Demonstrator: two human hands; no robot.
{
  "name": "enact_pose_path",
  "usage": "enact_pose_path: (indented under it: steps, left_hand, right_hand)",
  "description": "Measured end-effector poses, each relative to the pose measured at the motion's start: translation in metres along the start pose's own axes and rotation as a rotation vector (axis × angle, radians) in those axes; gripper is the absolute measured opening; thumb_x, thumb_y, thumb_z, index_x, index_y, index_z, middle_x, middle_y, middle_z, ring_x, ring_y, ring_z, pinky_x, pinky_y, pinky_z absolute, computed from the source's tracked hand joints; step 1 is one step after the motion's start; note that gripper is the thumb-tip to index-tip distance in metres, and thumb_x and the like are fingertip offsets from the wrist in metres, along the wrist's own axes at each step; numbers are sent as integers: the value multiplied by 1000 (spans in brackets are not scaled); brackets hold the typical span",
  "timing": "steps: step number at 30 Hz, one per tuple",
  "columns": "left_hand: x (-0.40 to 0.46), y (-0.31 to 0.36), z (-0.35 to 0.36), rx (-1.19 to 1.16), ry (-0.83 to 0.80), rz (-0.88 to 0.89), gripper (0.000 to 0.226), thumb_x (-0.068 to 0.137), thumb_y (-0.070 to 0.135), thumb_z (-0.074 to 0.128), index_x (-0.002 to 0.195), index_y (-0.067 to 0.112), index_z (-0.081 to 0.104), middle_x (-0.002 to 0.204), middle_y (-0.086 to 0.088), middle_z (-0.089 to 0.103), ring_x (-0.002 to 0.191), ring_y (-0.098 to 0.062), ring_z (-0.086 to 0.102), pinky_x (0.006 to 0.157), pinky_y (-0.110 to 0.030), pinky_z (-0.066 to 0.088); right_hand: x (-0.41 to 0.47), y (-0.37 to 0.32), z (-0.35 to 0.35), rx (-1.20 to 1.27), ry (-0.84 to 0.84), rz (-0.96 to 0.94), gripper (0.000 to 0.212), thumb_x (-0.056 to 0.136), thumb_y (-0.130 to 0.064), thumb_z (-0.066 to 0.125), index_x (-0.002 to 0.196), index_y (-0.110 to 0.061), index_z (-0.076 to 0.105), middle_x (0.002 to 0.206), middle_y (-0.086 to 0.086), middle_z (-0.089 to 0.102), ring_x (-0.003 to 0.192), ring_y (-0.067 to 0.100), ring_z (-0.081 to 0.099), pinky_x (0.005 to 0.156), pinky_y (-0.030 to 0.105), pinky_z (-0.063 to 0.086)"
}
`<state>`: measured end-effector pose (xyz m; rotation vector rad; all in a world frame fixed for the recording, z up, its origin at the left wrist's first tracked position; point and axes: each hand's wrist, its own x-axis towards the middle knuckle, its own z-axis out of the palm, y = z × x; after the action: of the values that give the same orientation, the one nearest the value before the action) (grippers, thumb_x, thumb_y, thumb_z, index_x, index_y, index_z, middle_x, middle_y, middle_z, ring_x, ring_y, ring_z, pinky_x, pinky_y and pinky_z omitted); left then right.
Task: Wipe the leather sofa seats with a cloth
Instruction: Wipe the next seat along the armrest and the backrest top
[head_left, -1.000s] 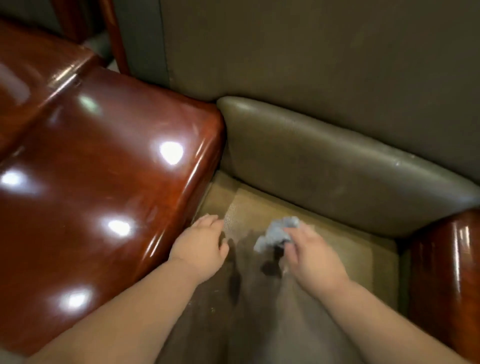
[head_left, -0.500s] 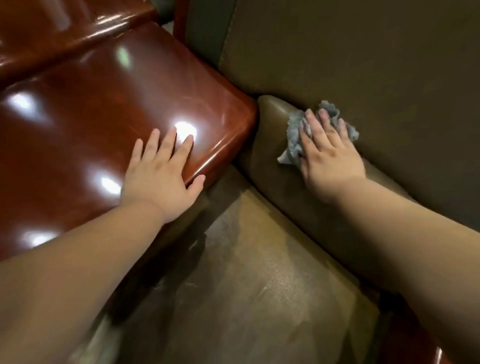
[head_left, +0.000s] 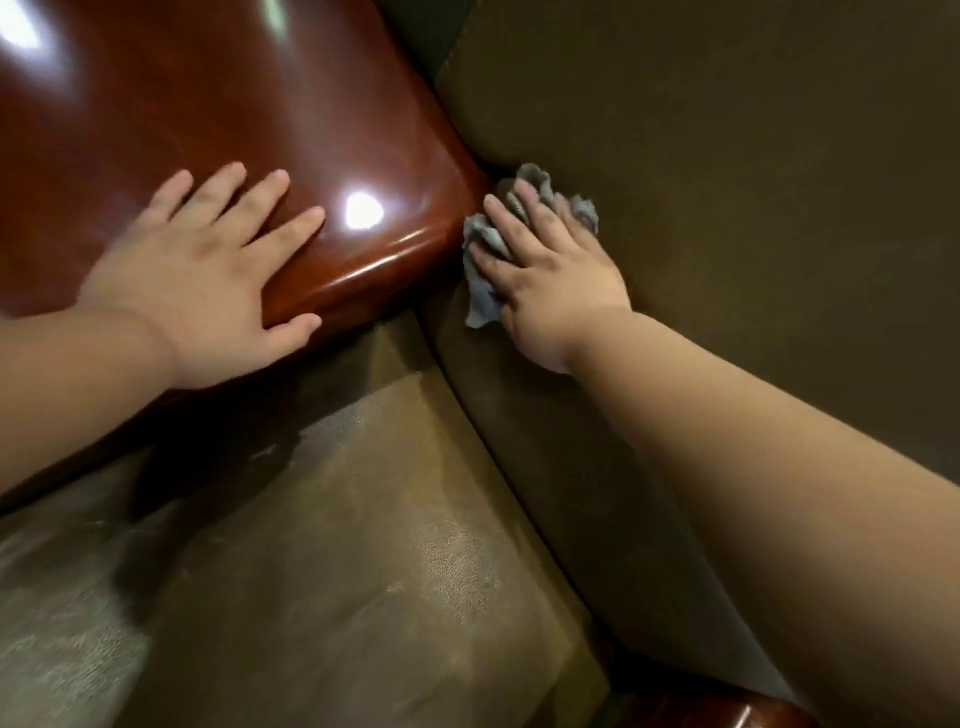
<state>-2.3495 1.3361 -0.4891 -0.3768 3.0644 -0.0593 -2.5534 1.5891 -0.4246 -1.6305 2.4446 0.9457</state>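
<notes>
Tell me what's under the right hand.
A crumpled grey cloth lies under the right hand, pressed by straight fingers against the brown back cushion beside the wooden armrest. The cloth's middle and the leather beneath it are covered.

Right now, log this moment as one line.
left hand flat on wooden armrest | right hand presses cloth on back cushion

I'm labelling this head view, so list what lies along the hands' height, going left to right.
Left hand flat on the glossy wooden armrest → grey cloth → right hand pressing the cloth onto the lower back cushion → brown backrest.
</notes>
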Motion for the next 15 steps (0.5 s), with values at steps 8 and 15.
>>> enact_pose_path:
  steps: [8, 15]
  left_hand:
    - [-5, 3, -7, -28, -33, 34, 92, 90, 80, 31, 167, 34, 9, 176, -6, 9, 161, -33, 9, 130, -54, 9]
    - [-38, 36, 7, 167, 116, 324, 68, 105, 46, 38, 163, 10, 33, 169, -21, 28, 156, -40, 25, 129, -54, 9]
  right_hand:
    - [-157, 10, 52, -16, -37, -303, 60, 95, -41, 40, 150, -23, 56, 171, 6, 23, 158, 32, 21, 123, 54, 24]
    - [-25, 10, 8, -101, 25, -139, 64, 96, -50, 37, 157, -33, 43, 173, 8, 12, 160, 37, -1, 128, 56, 5]
